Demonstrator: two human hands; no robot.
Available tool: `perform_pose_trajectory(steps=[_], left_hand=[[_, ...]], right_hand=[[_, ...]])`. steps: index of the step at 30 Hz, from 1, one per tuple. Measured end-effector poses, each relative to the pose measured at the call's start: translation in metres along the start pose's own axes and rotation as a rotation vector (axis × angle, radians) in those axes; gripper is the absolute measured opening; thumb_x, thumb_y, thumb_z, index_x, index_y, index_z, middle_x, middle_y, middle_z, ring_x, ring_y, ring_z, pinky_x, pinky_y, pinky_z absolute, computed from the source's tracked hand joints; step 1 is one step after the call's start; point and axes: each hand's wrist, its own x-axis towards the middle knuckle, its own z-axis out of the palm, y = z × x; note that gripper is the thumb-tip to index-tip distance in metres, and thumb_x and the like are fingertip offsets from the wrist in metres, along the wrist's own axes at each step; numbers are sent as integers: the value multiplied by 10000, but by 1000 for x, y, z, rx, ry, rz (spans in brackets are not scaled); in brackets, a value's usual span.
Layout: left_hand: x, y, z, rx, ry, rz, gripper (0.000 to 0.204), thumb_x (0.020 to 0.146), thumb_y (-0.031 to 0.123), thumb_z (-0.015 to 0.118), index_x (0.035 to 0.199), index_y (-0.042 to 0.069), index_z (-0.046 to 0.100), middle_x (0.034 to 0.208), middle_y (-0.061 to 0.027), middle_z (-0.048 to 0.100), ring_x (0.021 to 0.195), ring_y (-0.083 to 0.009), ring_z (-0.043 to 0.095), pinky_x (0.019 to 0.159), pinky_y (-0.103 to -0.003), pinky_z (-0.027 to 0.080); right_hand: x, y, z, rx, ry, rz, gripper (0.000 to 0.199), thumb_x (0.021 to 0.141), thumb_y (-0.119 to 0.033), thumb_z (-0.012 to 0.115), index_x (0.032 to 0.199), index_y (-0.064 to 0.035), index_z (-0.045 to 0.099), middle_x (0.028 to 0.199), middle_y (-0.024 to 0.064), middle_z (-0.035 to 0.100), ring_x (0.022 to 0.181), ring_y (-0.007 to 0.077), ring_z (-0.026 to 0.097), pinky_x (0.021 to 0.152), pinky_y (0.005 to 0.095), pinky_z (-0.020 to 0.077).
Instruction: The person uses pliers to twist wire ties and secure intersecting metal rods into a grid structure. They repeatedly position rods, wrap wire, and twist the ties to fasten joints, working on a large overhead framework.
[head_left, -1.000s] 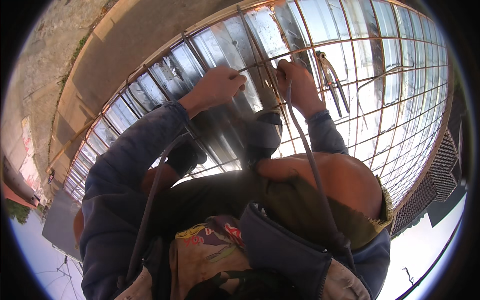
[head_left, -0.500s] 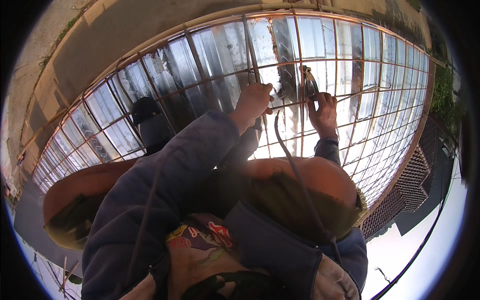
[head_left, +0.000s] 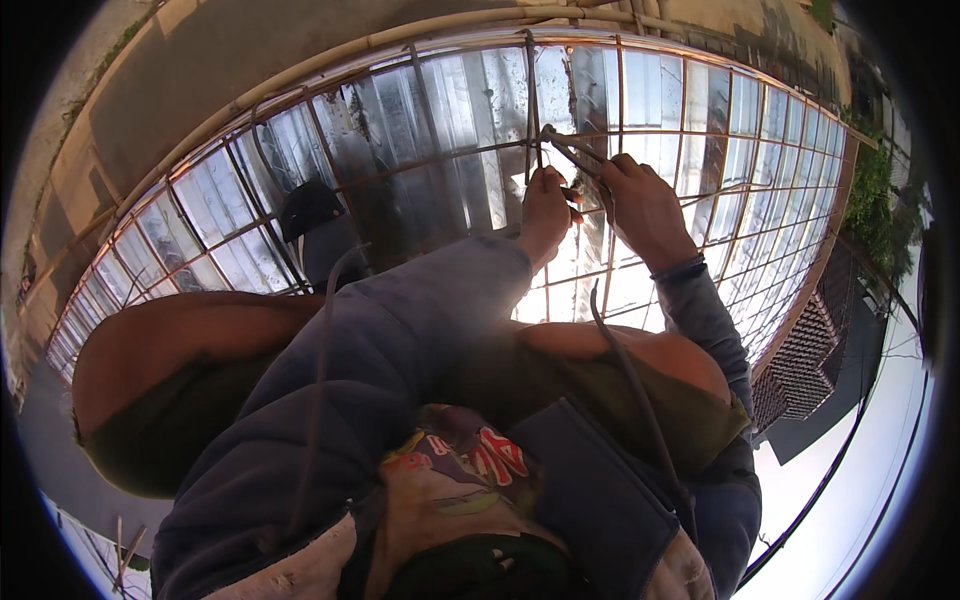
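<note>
Two hands at a rebar grid crossing.
Pliers (head_left: 568,146) are gripped in the closed right hand (head_left: 645,205); the rebar grid (head_left: 440,160) is pinched by the closed left hand (head_left: 545,205) beside it.

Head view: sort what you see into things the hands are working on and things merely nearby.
In use:
left hand
right hand
pliers-like tool in the right hand
rebar grid where both hands meet

Merely nearby:
shiny metal sheeting under the grid
concrete edge
tiled roof
</note>
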Motion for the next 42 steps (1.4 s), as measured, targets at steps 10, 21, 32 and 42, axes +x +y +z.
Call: perform_pose_trajectory(steps=[10, 21, 32, 42], left_hand=[[-13, 19, 6, -250, -87, -225, 312, 1179, 330, 357, 1176, 78, 541, 839, -87, 631, 547, -153, 585, 507, -344, 484], [-42, 28, 1, -81, -51, -46, 337, 1176, 291, 430, 1064, 32, 615, 842, -75, 632, 758, -147, 602, 623, -341, 496], [-28, 52, -36, 795, -153, 1082, 488, 820, 178, 792, 1265, 92, 611, 1166, -119, 626, 1082, -298, 638, 884, -477, 500], [23, 86, 0, 1139, -477, 1028, 467, 797, 178, 845, 1201, 67, 639, 1056, -116, 729, 1010, -353, 746, 906, -480, 578]], right_hand=[[42, -62, -26, -757, -248, -174, 258, 940, -253, 686, 1120, -77, 742, 1270, 137, 656, 1063, 331, 642, 988, 667, 494], [41, -19, -12, 20, -682, 212, 308, 1083, -330, 618, 1097, -22, 618, 905, 192, 765, 831, 386, 771, 676, 508, 565], [87, -3, -43, 606, -1097, 567, 341, 914, -40, 844, 1138, 86, 620, 864, 145, 744, 712, 208, 770, 609, 339, 666], [71, -36, -73, -342, -672, 58, 337, 917, -147, 784, 1206, -14, 672, 972, 107, 737, 939, 333, 742, 928, 527, 584]])
